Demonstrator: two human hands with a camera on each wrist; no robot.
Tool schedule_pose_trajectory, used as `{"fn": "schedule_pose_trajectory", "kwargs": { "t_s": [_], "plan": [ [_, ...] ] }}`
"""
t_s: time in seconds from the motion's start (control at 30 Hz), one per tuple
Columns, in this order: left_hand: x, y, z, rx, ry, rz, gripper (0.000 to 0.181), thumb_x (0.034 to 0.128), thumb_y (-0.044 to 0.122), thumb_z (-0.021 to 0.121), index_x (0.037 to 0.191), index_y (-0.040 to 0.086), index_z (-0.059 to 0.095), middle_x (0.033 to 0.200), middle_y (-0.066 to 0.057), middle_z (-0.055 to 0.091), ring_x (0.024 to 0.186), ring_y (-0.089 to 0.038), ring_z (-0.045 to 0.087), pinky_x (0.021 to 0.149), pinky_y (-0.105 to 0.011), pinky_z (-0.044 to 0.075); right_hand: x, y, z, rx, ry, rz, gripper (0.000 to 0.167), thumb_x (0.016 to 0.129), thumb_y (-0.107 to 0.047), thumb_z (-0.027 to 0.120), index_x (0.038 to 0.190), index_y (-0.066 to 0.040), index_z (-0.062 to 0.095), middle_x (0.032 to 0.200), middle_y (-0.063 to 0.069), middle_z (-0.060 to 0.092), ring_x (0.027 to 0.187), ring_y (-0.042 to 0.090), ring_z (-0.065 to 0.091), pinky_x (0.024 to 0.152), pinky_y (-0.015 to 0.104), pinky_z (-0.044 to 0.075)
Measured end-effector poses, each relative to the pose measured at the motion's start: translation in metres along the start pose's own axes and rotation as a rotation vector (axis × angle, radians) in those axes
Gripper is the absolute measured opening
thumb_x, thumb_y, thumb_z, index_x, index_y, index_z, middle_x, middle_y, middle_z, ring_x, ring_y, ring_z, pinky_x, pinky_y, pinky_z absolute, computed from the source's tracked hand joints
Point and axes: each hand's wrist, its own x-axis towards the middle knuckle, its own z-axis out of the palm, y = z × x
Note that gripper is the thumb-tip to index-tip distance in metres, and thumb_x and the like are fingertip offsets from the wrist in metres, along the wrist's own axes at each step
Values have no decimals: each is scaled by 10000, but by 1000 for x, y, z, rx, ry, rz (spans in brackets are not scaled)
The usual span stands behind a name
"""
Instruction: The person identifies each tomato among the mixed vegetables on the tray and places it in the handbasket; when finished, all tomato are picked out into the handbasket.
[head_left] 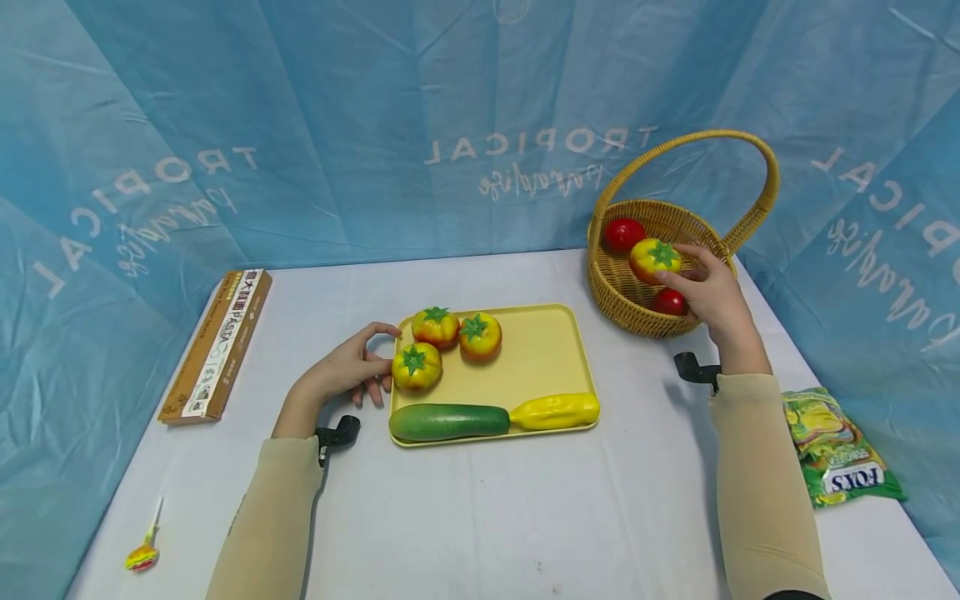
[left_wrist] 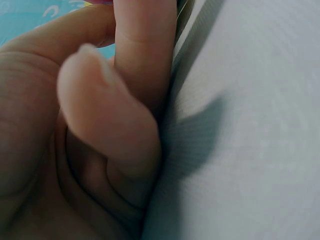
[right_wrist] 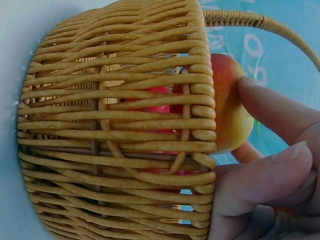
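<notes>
Right hand (head_left: 708, 287) clamped on a yellow-red tomato (head_left: 645, 262) at the wicker basket (head_left: 626, 310), upper right of the head view.
Held tomato sits at the basket's mouth, leafy top visible, thumb and fingers about it; two red items (head_left: 624, 235) lie inside. Left hand (head_left: 337, 367), left of centre, has thumb and forefinger apart at the left rim of the yellow tray (head_left: 536, 350), beside three similar tomatoes (head_left: 480, 337); contact cannot be confirmed.

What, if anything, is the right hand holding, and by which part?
The right hand holds a yellow-red tomato by its side, between thumb and fingers.
</notes>
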Motion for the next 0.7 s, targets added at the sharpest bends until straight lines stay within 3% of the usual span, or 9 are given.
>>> {"fn": "schedule_pose_trajectory", "kwargs": {
  "t_s": [0.37,0.7],
  "plan": [
    [1,-1,0,0,-1,2,614,1024,200,605,1562,243,312,813,-110,757,557,-243,722,456,-299,548,2,1,2,4,31,19,776,1002,-506,686,1661,-313,325,1476,160,504,777,192,516,557,265,478],
    [-1,1,0,-2,-6,5,612,1030,190,599,1565,240,307,818,-115,757,560,-247,726,454,-298,546,0,0,1,2,27,12,771,1009,-507,673,1663,-300,321,1420,123,519,776,192,514,555,263,480]
  ]
}}
